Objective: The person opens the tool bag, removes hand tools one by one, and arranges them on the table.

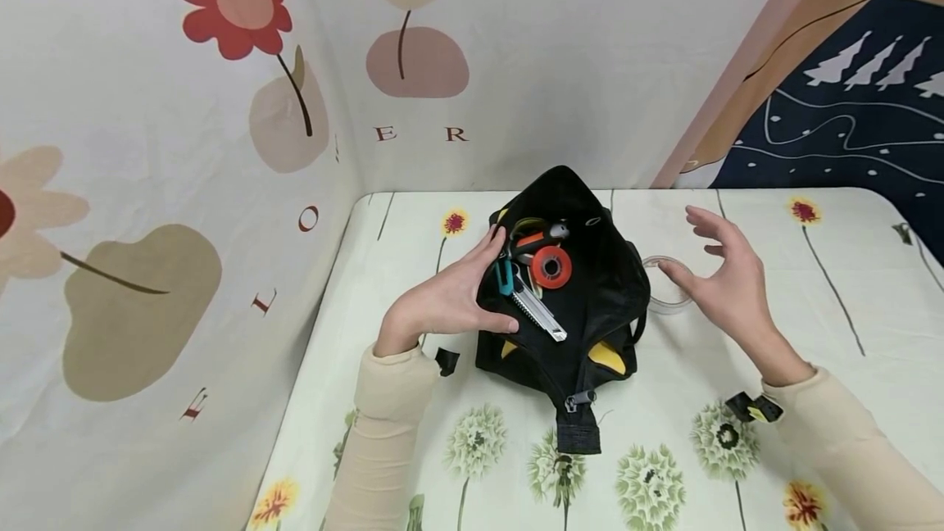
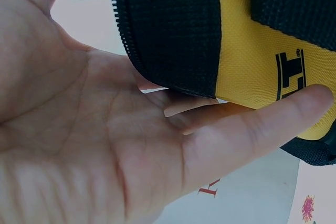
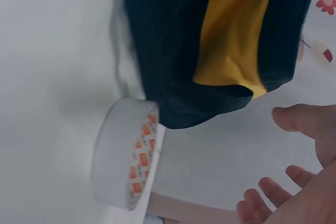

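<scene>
A black and yellow tool bag (image 1: 549, 375) stands unzipped on the table, its mouth facing up. My left hand (image 1: 457, 289) holds the bag's left side, thumb at the near rim and fingers at the far rim; in the left wrist view the little finger lies along the yellow fabric (image 2: 242, 40). Inside are a utility knife (image 1: 538, 310) with a teal end, a red roll (image 1: 551, 267) and an orange-and-black handled tool (image 1: 538, 238). My right hand (image 1: 726, 285), fingers spread and holding nothing, is beside a roll of clear tape (image 3: 118, 153) right of the bag.
The bag's zipper end (image 1: 578, 433) hangs toward the front of the table. A black strap (image 1: 752, 408) shows by the right sleeve, another black piece (image 1: 447, 361) by the left. The flower-printed tablecloth (image 1: 782, 310) meets a printed curtain (image 1: 560, 105) at the back.
</scene>
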Demonstrator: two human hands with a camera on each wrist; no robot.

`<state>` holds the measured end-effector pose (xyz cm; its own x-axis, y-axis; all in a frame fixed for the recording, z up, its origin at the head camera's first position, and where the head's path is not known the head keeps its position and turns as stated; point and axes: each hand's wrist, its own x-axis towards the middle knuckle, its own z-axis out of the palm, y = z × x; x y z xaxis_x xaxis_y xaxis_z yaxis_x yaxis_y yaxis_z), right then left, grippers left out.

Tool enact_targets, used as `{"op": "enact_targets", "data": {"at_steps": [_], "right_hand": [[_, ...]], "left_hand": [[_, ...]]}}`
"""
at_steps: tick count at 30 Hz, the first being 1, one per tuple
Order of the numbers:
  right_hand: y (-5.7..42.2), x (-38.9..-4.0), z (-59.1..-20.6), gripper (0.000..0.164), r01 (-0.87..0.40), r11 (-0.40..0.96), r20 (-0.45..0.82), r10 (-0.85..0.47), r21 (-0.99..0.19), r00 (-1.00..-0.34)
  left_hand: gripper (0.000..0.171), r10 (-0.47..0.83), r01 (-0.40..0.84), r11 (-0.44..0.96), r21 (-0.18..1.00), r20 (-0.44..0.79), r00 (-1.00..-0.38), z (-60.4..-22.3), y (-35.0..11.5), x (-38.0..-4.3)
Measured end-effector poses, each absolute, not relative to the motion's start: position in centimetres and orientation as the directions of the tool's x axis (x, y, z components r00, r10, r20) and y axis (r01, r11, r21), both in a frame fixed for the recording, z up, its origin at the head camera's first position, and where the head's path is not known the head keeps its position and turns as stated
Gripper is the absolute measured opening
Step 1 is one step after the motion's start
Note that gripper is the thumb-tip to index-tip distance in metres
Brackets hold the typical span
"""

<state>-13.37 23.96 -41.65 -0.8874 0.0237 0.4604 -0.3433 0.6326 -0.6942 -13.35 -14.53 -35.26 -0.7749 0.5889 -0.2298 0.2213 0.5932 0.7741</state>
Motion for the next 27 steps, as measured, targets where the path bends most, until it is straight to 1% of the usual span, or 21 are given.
{"op": "enact_targets", "data": {"at_steps": [3, 8, 16, 21, 27], "right_hand": [[23.3, -13.5, -41.2, 0.080, -0.390, 0.579, 0.502, 0.038, -0.716, -0.864], [21.7, -13.8, -40.6, 0.076, -0.483, 0.448, 0.562, 0.054, -0.752, -0.825], [18.9, -14.5, -39.8, 0.079, -0.579, 0.319, 0.613, 0.010, -0.751, -0.790], [17.3, -14.6, -39.8, 0.080, -0.619, 0.285, 0.629, -0.068, -0.732, -0.775], [15.9, -14.4, -40.2, 0.079, -0.627, 0.264, 0.600, -0.184, -0.733, -0.779]], "left_hand": [[0.126, 0.583, 0.217, 0.597, 0.772, -0.233, -0.778, -35.3, -14.6, -13.4], [0.126, 0.581, 0.214, 0.601, 0.770, -0.237, -0.779, -35.4, -14.5, -13.4], [0.127, 0.586, 0.222, 0.598, 0.771, -0.231, -0.776, -35.2, -14.6, -13.3], [0.127, 0.588, 0.222, 0.597, 0.771, -0.232, -0.775, -35.2, -14.6, -13.3], [0.127, 0.584, 0.215, 0.599, 0.772, -0.237, -0.776, -35.2, -14.6, -13.4]]}}
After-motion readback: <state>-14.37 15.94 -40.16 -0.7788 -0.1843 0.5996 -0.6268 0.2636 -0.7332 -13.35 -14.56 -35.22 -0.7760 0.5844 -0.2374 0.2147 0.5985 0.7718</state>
